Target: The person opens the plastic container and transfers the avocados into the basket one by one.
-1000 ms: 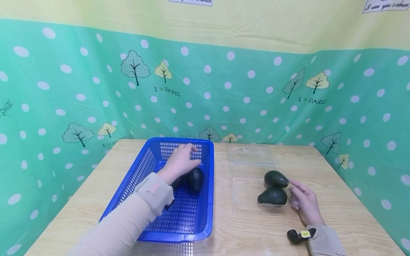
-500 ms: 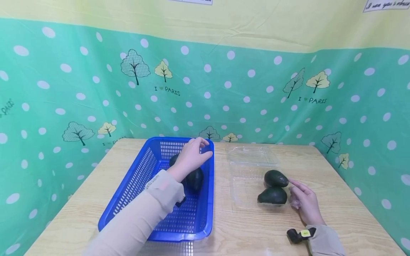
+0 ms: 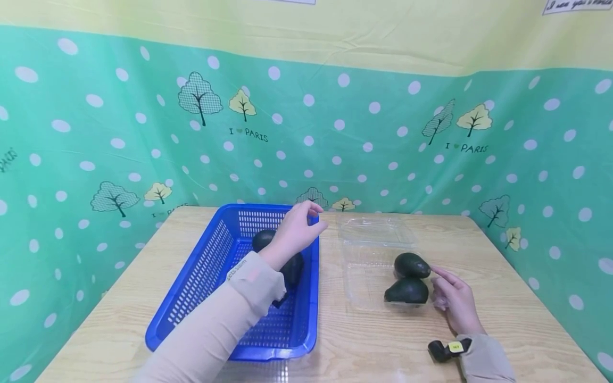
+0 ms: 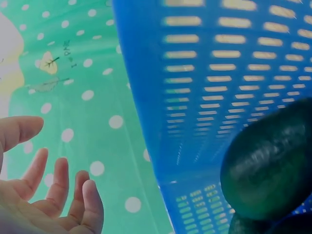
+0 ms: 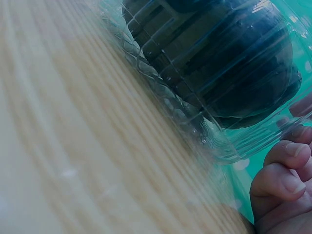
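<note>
Right hand (image 3: 454, 303) rests on the desk (image 3: 373, 340), fingers (image 5: 285, 165) loosely curled against the clear tray (image 3: 369, 276) edge, steadying it, gripping nothing. Tray holds two avocados (image 3: 408, 279). Left hand (image 3: 297, 231) hovers empty above the far right rim of the blue basket (image 3: 201, 276), fingers (image 4: 63, 190) spread and relaxed. Two avocados (image 3: 282, 258) lie in the basket, below the wrist. Step looks like transfer from basket to tray, between picks. Next move probably calls for lowering the left hand onto a basket avocado and closing round it.
</note>
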{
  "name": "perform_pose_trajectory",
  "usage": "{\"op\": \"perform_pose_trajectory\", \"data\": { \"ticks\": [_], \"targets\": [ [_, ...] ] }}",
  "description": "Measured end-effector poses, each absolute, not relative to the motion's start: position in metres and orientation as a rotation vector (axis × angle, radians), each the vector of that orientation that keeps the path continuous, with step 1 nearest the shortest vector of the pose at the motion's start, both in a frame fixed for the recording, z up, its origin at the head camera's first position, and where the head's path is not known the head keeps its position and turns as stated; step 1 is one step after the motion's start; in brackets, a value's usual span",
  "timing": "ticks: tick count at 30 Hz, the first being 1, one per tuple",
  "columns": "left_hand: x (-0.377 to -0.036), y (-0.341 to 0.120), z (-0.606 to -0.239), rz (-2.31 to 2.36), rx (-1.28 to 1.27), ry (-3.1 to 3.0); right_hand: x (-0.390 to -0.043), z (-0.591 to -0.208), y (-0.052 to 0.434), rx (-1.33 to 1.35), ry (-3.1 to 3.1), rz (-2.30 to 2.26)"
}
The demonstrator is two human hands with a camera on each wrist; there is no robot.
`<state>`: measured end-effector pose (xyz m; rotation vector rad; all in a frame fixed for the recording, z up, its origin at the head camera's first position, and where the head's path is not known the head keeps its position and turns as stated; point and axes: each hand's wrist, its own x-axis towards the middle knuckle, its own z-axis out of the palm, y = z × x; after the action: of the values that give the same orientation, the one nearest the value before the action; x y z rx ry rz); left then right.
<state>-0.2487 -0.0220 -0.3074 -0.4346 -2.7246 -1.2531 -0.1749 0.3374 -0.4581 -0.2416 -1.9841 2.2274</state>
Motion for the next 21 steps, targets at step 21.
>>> {"op": "perform_pose_trajectory", "data": {
  "ticks": [21],
  "targets": [
    [-0.249,0.004,-0.298,-1.482,-0.582,-2.709,-0.175,-0.459,0.337,-0.221,-1.964,2.23]
  ]
}}
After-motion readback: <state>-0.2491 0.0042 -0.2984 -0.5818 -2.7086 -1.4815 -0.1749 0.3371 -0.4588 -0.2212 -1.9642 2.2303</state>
